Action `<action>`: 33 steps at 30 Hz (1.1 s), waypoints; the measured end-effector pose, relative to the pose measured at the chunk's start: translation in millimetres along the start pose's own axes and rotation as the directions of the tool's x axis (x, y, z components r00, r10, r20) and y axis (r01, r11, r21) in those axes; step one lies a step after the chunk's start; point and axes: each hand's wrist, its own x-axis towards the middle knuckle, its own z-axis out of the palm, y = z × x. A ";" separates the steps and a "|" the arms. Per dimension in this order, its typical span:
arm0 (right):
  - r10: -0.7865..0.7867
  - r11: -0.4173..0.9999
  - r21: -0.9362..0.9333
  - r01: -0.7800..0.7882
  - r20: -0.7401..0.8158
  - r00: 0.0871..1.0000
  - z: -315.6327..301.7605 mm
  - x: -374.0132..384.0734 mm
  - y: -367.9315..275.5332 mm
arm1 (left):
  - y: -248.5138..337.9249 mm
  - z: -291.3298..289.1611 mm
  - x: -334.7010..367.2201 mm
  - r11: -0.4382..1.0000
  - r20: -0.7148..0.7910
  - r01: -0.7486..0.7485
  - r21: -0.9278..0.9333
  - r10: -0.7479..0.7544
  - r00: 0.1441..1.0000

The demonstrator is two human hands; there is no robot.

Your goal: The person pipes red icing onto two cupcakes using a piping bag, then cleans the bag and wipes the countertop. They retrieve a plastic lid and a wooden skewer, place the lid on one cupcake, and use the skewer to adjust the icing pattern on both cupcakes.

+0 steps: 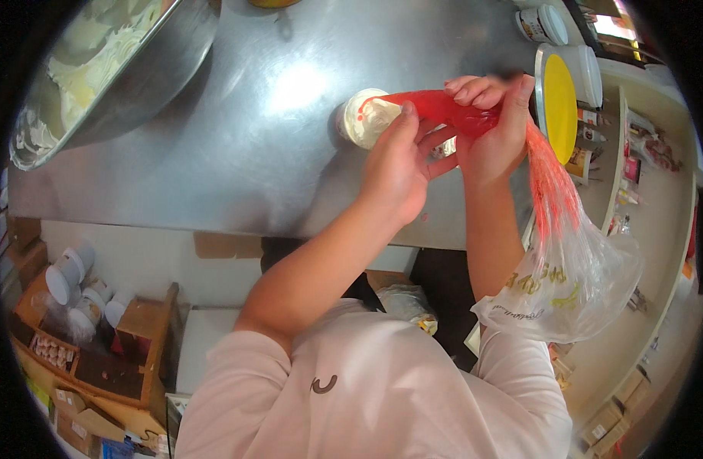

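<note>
Steel table (236, 153) spread out ahead; metal bowl (164, 80) of white cream (79, 88) sat upper left. Red-filled piping bag (552, 203) was clenched in right hand (504, 145); left hand (397, 172), fingers spread, touched near bag's narrow end, over cream-filled cup (347, 124).

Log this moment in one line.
left hand: loosely open at red-filled clear plastic bag | right hand: grip round bag | bag tip: over round white tub | pale cream inside: red marks
</note>
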 end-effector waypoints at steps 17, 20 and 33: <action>0.098 0.993 -0.064 -0.098 -0.005 0.995 -25.0 -32.6 -21.1 | -31.9 5.4 -31.5 0.994 -0.014 0.103 -0.025 -0.104 0.995; 0.101 0.994 -0.043 -0.099 0.052 0.994 -14.9 -35.8 -17.4 | -22.4 3.3 -39.9 0.997 -0.028 0.074 -0.023 -0.074 0.997; 0.037 0.997 -0.072 -0.039 -0.036 0.999 -10.9 -5.0 -20.3 | -14.0 12.5 -8.6 0.999 0.025 0.045 -0.016 -0.044 0.999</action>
